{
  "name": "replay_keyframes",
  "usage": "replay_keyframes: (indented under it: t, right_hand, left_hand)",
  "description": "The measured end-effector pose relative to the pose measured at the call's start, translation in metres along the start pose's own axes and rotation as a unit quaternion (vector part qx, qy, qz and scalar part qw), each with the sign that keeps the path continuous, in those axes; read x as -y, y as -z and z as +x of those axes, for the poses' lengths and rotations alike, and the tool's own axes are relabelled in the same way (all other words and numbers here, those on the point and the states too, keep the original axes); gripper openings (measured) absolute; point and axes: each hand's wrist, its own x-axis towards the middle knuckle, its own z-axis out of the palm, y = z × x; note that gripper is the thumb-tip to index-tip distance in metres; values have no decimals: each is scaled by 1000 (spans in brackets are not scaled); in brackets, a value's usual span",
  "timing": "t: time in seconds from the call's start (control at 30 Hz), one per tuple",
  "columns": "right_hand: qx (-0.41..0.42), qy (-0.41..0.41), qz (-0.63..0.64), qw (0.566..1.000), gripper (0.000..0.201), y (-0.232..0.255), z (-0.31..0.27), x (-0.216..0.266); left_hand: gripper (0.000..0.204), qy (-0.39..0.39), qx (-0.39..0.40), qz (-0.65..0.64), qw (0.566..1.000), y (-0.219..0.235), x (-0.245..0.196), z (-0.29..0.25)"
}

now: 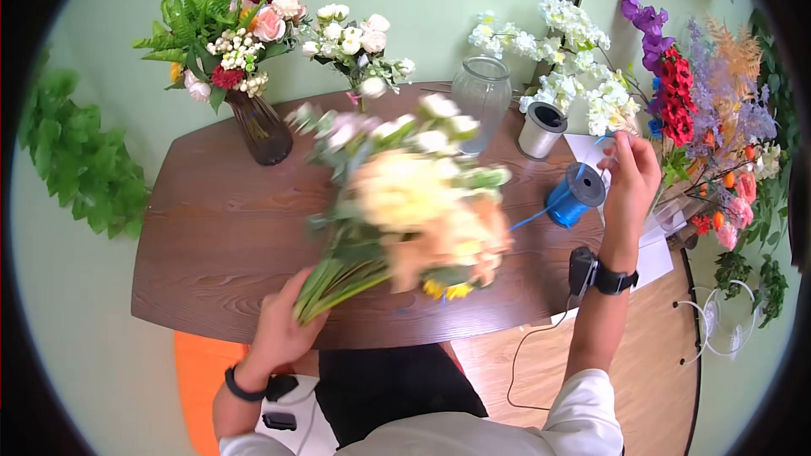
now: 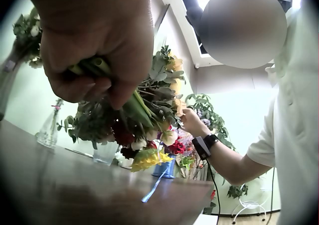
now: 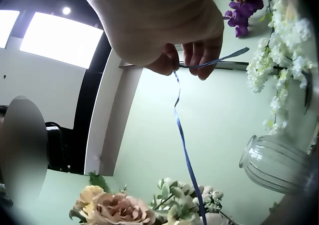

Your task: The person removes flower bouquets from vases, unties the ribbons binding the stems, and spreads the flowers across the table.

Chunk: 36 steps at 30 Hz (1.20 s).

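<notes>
Left grip (image 1: 287,321) round one bouquet (image 1: 414,198), right grip (image 1: 632,173) on one ribbon (image 3: 183,140).

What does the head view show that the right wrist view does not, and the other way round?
Only the head view: the left hand gripping green stems, the blue spool, the white spool and the dark vase.

Only the right wrist view: a large bright panel overhead.

Both: the right hand pinching blue ribbon, part of the bouquet, the glass jar and white blossoms.
</notes>
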Motion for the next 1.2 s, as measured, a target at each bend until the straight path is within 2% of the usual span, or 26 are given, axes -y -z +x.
replay_keyframes:
  t: [0.13,0.17,0.2,0.27,0.37,0.43,0.53,0.6,0.67,0.7,0.73,0.77,0.8,0.87,0.9,0.97,1.0,1.07,1.13,1.17,1.2]
  right_hand:
    - [18,22,-21,999,16,-24,31,-27]
    - [22,17,-17,999,16,-31,37,-34]
    - [25,33,-21,999,16,-38,42,-41]
    - [26,42,-59,997,17,-49,51,-60]
    - [9,36,-118,992,17,-57,53,-79]
    - [-35,94,-116,988,17,-48,63,-97]
    - [-116,180,-129,968,18,-50,64,-97]
    - [-114,200,-208,951,22,-47,62,-99]
    - [-15,144,-336,931,29,-42,53,-100]
    - [-13,145,-333,932,29,-40,46,-103]
    - [68,169,-420,889,34,-38,36,-110]
    - [146,191,-501,832,41,-36,28,-113]
    - [145,194,-500,831,41,-35,21,-113]
    - [89,207,-500,836,50,-44,-1,-104]
    - [78,207,-464,858,44,-50,-13,-95]
    - [86,214,-435,871,41,-59,-31,-87]
    - [94,219,-406,882,39,-63,-39,-83]
    - [111,207,-387,892,31,-71,-53,-80]
    - [163,156,-341,913,27,-74,-63,-87]
    - [169,153,-322,919,23,-77,-66,-86]
    - [169,149,-320,920,23,-77,-67,-85]
  left_hand:
    - [50,65,-42,-37,996,15,46,-81]
    - [50,92,-92,-89,988,15,59,-99]
    - [49,119,-143,-140,972,16,65,-112]
    - [50,235,-189,-247,921,22,58,-131]
    - [50,263,-275,-214,900,30,73,-147]
    - [50,268,-309,-216,887,37,80,-150]
    - [47,268,-359,-207,870,51,96,-148]
    - [45,247,-367,-235,866,60,103,-139]
    - [40,231,-378,-230,867,68,109,-126]
    - [39,223,-375,-261,861,72,113,-121]
    - [38,215,-371,-293,855,75,117,-114]
    - [28,198,-353,-318,857,81,117,-104]
    - [28,196,-355,-320,856,87,121,-94]
    - [18,183,-316,-397,842,102,132,-76]
    - [18,182,-317,-398,842,110,138,-65]
    - [14,189,-285,-481,808,128,149,-44]
    - [14,188,-287,-479,808,137,157,-37]
    - [15,238,-248,-516,784,154,179,-26]
    - [14,270,-253,-482,794,160,200,-20]
    - [13,344,-247,-344,838,161,204,-17]
    - [14,409,-233,-195,861,160,211,-15]
